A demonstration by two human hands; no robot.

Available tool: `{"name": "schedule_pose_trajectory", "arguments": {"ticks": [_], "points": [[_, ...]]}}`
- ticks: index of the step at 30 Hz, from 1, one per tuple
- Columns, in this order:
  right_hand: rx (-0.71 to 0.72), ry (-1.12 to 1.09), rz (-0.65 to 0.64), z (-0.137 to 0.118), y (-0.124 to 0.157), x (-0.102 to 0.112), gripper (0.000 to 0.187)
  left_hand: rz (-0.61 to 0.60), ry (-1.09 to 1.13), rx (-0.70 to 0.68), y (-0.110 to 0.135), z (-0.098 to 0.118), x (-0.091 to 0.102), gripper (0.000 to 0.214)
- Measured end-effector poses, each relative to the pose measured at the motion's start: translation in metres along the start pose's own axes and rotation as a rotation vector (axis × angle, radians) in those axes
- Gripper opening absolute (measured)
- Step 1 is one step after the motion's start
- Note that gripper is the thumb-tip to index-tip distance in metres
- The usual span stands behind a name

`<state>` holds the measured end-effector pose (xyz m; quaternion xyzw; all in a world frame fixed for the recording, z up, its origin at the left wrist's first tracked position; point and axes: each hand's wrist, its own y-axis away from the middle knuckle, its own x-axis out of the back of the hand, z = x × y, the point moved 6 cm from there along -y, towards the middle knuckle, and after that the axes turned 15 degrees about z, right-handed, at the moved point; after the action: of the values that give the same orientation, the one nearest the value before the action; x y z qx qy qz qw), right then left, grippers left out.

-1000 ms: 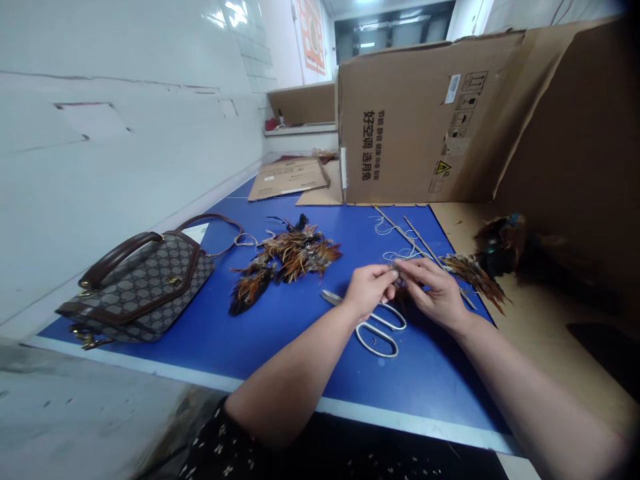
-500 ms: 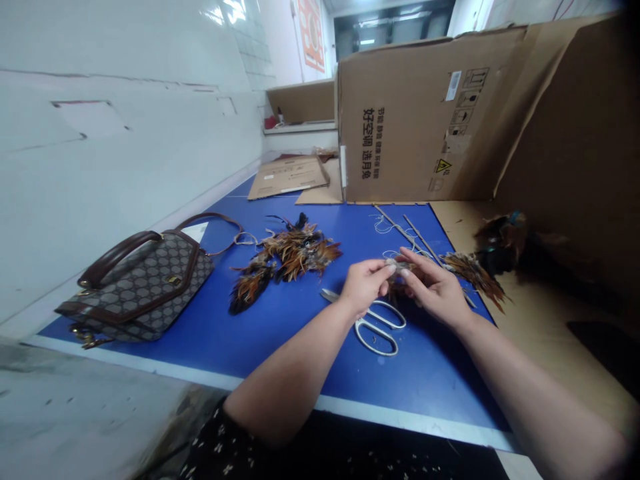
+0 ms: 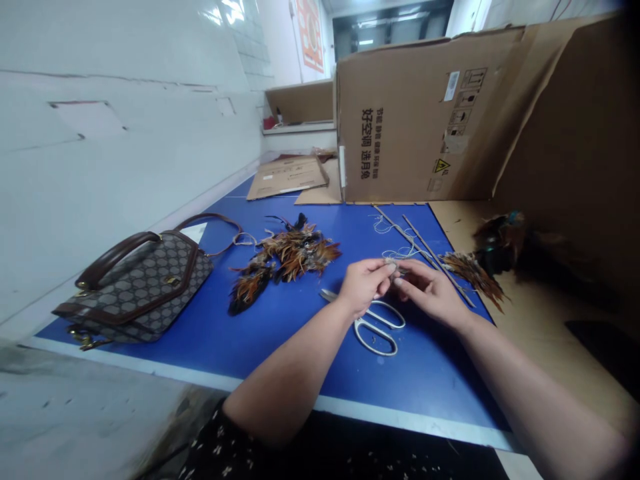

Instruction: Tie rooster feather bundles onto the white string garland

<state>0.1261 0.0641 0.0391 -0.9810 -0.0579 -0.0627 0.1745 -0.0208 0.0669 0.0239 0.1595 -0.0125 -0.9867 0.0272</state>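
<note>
Over the blue table point(image 3: 295, 333), my left hand point(image 3: 364, 287) pinches a small greyish feather tuft point(image 3: 392, 265) between thumb and fingers. Facing it, my right hand point(image 3: 431, 291) closes its thumb and fingertips on the same tuft, so most of it is hidden. Below my left hand lie large scissors point(image 3: 377, 340) with pale handles, partly covered by the wrist. To the left rests a loose pile of brown and black feathers point(image 3: 300, 252). Thin pale thread point(image 3: 400, 253) curls just beyond my fingers, beside two thin sticks point(image 3: 400, 230).
A patterned handbag point(image 3: 145, 287) with a brown handle stands at the left. Behind the table rises a big cardboard box point(image 3: 405, 133), with flat cardboard point(image 3: 287, 177) to its left. More brown feathers point(image 3: 475, 277) and a dark feather bunch point(image 3: 500, 243) lie at the right.
My right hand's fingers have drawn in towards the left hand and closed on the tuft; before, they were more spread. The scissors and feather pile have stayed put.
</note>
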Motion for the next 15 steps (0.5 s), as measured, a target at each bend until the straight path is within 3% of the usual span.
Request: {"name": "schedule_pose_trajectory", "arguments": {"ticks": [4,9,11,15], "points": [[-0.034,-0.006,-0.027,-0.005,-0.002,0.012,0.050,-0.127,-0.080,0.105,0.002,-0.005,-0.002,0.044],[-0.010,0.015,-0.176,-0.001,-0.007,0.017,0.036,-0.344,-0.078,0.259,0.014,-0.010,-0.011,0.042],[-0.012,-0.037,-0.144,0.005,-0.010,0.020,0.029,-0.351,-0.049,0.289,0.015,-0.010,-0.012,0.041],[0.038,-0.086,0.041,0.013,-0.013,0.025,0.016,-0.300,0.005,0.287,0.011,-0.012,-0.012,0.043]]}}
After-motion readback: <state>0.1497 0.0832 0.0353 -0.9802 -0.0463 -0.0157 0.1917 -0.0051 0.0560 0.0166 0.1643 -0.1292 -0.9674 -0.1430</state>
